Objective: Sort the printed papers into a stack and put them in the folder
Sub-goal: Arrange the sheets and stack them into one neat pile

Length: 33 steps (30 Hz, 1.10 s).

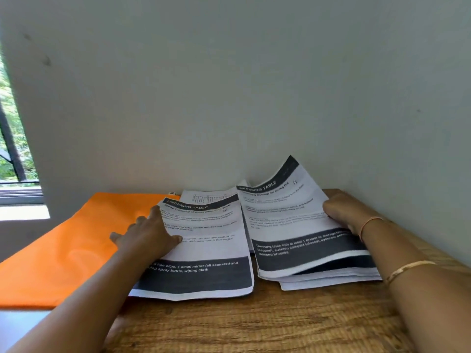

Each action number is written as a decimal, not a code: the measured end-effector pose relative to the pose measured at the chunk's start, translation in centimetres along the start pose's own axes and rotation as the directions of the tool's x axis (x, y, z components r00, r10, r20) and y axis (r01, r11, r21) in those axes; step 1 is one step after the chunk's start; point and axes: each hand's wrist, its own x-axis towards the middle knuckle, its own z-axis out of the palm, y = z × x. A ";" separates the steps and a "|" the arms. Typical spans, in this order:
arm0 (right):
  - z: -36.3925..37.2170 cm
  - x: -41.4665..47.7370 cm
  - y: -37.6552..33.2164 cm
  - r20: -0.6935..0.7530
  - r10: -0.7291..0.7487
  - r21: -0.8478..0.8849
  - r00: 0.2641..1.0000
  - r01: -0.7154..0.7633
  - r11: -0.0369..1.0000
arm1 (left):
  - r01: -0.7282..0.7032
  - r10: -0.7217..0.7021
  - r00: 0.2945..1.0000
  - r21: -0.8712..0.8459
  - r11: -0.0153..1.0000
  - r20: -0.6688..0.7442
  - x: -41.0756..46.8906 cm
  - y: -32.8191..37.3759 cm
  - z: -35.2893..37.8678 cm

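While the printed papers lie in two lots on the wooden table (254, 327), the left sheet (204, 250) rests flat, its left edge overlapping the orange folder (63, 250). The right stack (305, 250) sits just beside it, top pages bowed upward toward the wall (229, 85). The left hand (147, 233) presses on the left sheet with fingers straight and spread, holding nothing. The right hand (341, 212) grips the right stack's right edge, fingers curled round the lifted pages. Another sheet (204, 196) peeks out behind both, at the foot of the wall. The folder lies flat at the table's left end. A thin bracelet (407, 268) circles the right forearm, and a window (12, 149) shows at far left.
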 end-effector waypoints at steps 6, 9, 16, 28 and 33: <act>0.2 -3.2 -2.0 0.056 -0.061 -0.174 0.997 0.070 0.982 | -0.024 0.024 1.000 0.043 0.999 0.006 0.1 0.0 0.2; 0.4 -3.3 -2.0 -0.003 -0.136 -0.229 0.991 0.132 0.964 | -0.036 0.036 0.999 0.051 0.998 0.000 0.2 0.0 0.3; 3.7 -4.7 -4.7 0.249 -0.283 -0.280 0.926 0.348 0.895 | -0.074 0.079 0.996 0.144 0.987 -0.028 0.2 0.0 0.6; 5.5 -7.1 -5.4 0.566 -0.091 -0.478 0.819 0.416 0.774 | -0.077 0.094 0.992 0.183 0.980 -0.086 -0.8 0.8 0.1; 5.7 -6.9 -5.7 0.494 -0.172 -0.476 0.853 0.430 0.767 | -0.054 0.066 0.974 0.064 0.997 -0.217 -1.0 0.9 -0.6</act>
